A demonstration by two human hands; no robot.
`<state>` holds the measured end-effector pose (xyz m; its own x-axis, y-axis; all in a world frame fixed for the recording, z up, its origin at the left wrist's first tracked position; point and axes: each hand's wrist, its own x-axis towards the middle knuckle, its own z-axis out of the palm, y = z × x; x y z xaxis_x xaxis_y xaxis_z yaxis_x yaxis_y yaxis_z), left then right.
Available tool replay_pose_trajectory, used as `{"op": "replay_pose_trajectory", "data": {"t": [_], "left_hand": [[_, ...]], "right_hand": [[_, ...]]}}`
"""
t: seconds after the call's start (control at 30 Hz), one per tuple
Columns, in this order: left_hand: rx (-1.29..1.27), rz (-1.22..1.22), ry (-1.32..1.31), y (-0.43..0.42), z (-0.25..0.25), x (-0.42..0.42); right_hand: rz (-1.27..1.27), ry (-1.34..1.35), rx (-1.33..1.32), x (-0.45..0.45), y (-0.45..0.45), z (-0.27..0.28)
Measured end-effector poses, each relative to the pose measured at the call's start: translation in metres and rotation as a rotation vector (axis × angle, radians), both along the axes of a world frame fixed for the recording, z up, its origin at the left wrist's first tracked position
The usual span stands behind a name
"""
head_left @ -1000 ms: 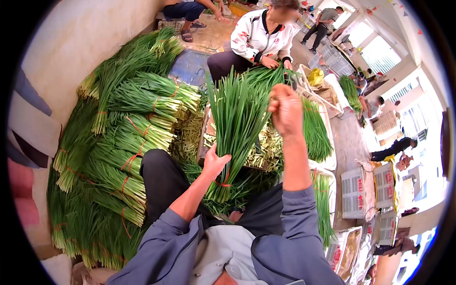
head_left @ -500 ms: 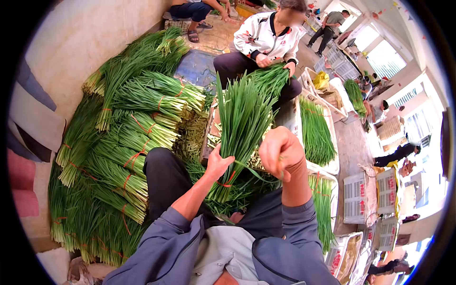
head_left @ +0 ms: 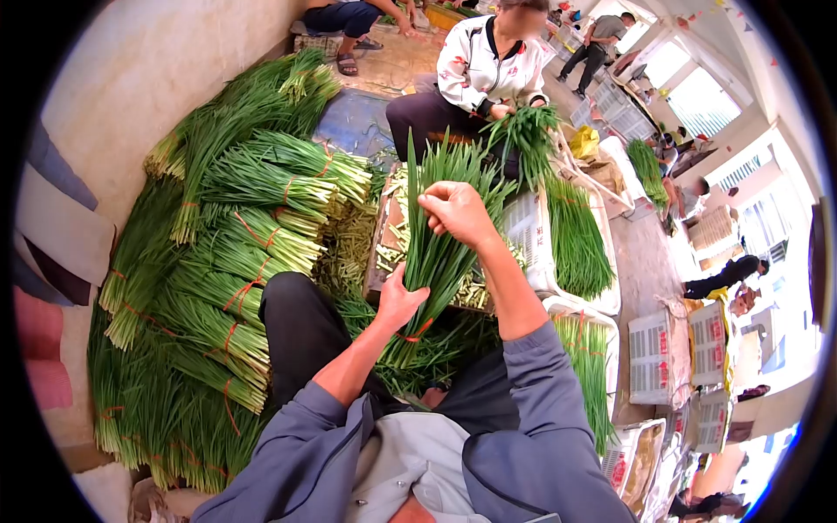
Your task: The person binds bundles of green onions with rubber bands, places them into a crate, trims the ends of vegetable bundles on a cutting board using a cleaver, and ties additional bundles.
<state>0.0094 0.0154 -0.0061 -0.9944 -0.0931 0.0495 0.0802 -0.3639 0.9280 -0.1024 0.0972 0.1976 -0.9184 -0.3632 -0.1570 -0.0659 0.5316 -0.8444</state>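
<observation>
Wrapped round the lower part of a bunch of long green leaves [head_left: 445,253] is my left hand [head_left: 401,299]. An orange-red band [head_left: 417,331] circles the bunch just below that hand, near its base. My right hand [head_left: 455,212] is pinched closed over the upper leaves, in front of the bunch; whatever its fingertips hold is too small to make out. The leaf tips point away from me, towards a person [head_left: 493,57] in a white patterned jacket, who holds another green bunch [head_left: 523,139].
Banded green bundles [head_left: 218,296] are piled at the left beside a wall [head_left: 131,105]. A box with cut stalks [head_left: 388,235] lies beyond my knees. White crates of greens [head_left: 580,240] stand at the right. More people and crates [head_left: 649,353] are farther off.
My right hand has moved from the right side, first raised and then lower, in to the upper leaves. The person opposite has shifted their bunch to the right. My left hand keeps its hold.
</observation>
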Motion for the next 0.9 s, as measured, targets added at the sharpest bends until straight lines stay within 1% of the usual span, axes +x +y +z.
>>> {"op": "replay_pose_trajectory", "data": {"t": [0.07,0.1,0.13,0.2,0.23,0.27,0.33,0.37,0.4,0.43,0.47,0.53,0.57,0.63,0.67,0.73,0.77,0.8,0.83,0.87,0.9], "left_hand": [[-0.006,-0.028,-0.003,-0.004,0.002,0.001],[0.031,-0.014,-0.006,-0.003,-0.002,0.0],[0.04,-0.007,-0.012,0.0,-0.005,0.0],[0.049,-0.011,-0.055,-0.002,-0.009,-0.001],[0.076,-0.021,-0.091,-0.003,-0.003,0.0],[0.078,-0.029,-0.091,-0.003,0.002,0.001],[0.185,-0.035,-0.066,-0.004,0.01,0.001],[0.195,-0.021,-0.062,-0.004,0.021,0.003],[0.195,-0.016,-0.064,-0.004,0.02,0.003],[0.126,-0.004,-0.057,-0.005,0.016,0.003],[0.056,0.005,-0.046,-0.005,0.013,0.002],[0.074,0.001,-0.068,-0.005,0.017,0.004],[0.06,0.004,-0.066,-0.005,0.019,0.005],[0.044,0.005,-0.062,-0.005,0.016,0.005],[0.03,-0.002,-0.064,-0.006,0.014,0.005],[0.015,-0.012,-0.062,-0.005,0.01,0.003],[0.084,-0.022,-0.044,-0.005,0.009,0.002],[0.154,-0.03,-0.029,-0.006,0.008,0.002],[0.211,-0.05,-0.058,-0.007,0.007,0.002],[0.211,-0.052,-0.06,-0.01,0.006,0.002],[0.275,-0.083,-0.142,-0.015,0.007,0.002]], "right_hand": [[-0.125,-0.132,-0.666,-0.002,0.007,-0.004],[-0.114,-0.181,-1.088,-0.005,0.013,0.01],[-0.105,-0.153,-1.268,0.002,0.018,0.027],[-0.061,0.035,-0.659,0.023,0.02,0.035],[0.009,0.058,-0.379,0.035,0.018,0.033],[0.046,0.068,-0.255,0.033,0.024,0.007],[-0.034,0.047,-0.127,0.04,0.026,-0.025],[-0.033,0.074,-0.1,0.044,0.026,-0.039],[-0.031,0.098,-0.077,0.048,0.024,-0.048],[-0.002,0.152,-0.022,0.053,0.02,-0.052],[0.05,0.354,0.051,0.049,0.022,-0.071],[0.083,0.421,0.116,0.049,0.022,-0.076],[0.083,0.422,0.114,0.049,0.025,-0.077],[0.062,0.143,0.077,0.056,0.025,-0.066],[0.058,0.144,0.075,0.059,0.026,-0.062],[0.003,-0.224,-0.278,0.068,0.027,-0.046],[-0.045,-0.251,-0.366,0.078,0.03,-0.03],[-0.161,-0.231,-0.543,0.084,0.038,-0.026],[-0.165,-0.185,-0.733,0.089,0.052,-0.024],[-0.171,-0.135,-0.923,0.095,0.071,-0.02],[-0.071,-0.197,-0.956,0.1,0.098,-0.027]]}}
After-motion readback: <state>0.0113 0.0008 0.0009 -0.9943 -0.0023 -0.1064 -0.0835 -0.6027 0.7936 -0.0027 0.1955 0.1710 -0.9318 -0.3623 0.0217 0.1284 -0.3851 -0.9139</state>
